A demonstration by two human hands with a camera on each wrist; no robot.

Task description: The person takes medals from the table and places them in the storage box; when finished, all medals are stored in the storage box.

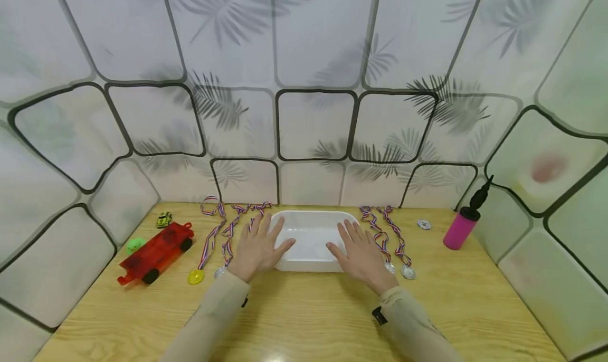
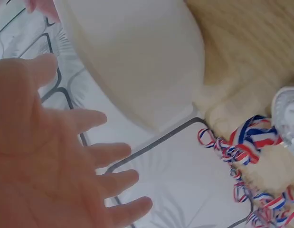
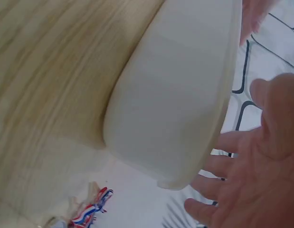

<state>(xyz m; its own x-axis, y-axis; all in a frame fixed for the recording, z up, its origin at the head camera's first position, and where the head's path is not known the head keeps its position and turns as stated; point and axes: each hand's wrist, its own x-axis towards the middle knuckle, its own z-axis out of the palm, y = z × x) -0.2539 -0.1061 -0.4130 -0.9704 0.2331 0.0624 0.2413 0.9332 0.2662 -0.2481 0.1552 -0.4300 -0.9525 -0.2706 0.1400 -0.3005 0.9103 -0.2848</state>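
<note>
A white rectangular plastic tray (image 1: 309, 240) stands on the table against the wall, with nothing in it. My left hand (image 1: 258, 248) is over its left end, fingers spread and palm down. Over the right end is my right hand (image 1: 363, 254), fingers spread too. Both wrist views show bare palms, the left hand (image 2: 56, 161) and the right hand (image 3: 260, 166), beside the tray's outer wall (image 2: 142, 57), holding nothing. Left of the tray lie a gold medal (image 1: 196, 276) and a silver medal (image 1: 220, 272) on striped ribbons; a further ribbon is partly hidden behind my left hand.
Right of the tray are two silver medals, the outer medal (image 1: 408, 272) fully visible. Beyond them lie a round chip (image 1: 424, 224) and a pink hand pump (image 1: 459, 230). At left sit a red toy wagon (image 1: 159, 251), a green ball (image 1: 135, 245) and a small yellow car (image 1: 164, 219).
</note>
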